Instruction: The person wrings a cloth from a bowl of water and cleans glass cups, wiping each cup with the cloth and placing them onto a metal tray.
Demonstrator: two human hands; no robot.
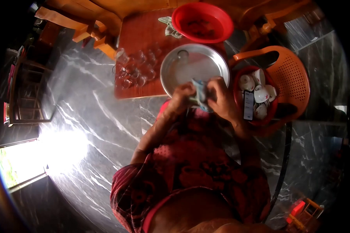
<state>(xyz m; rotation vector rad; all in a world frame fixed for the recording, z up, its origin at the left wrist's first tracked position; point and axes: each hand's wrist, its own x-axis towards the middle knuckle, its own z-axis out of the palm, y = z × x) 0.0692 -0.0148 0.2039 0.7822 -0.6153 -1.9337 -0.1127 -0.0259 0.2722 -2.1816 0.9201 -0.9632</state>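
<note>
A light blue cloth (200, 95) is bunched between my two hands, just over the near rim of a round metal basin (165, 75). My left hand (181, 97) grips its left side with curled fingers. On the other side, my right hand (221, 97) is closed on the cloth too. Whether something is wrapped inside the cloth, I cannot tell. Toward the far left inside the basin is a small clear glass (182, 55). Several clear glasses (134, 70) stand close together on the red-brown table (144, 31), left of the basin.
A red tub (177, 25) holding liquid sits at the table's back, beside a crumpled pale cloth (170, 28). To the right, an orange plastic chair (293, 73) carries a red bowl (274, 110) of white cups (261, 93) and a phone (248, 105). A dark hose (286, 155) runs along the floor.
</note>
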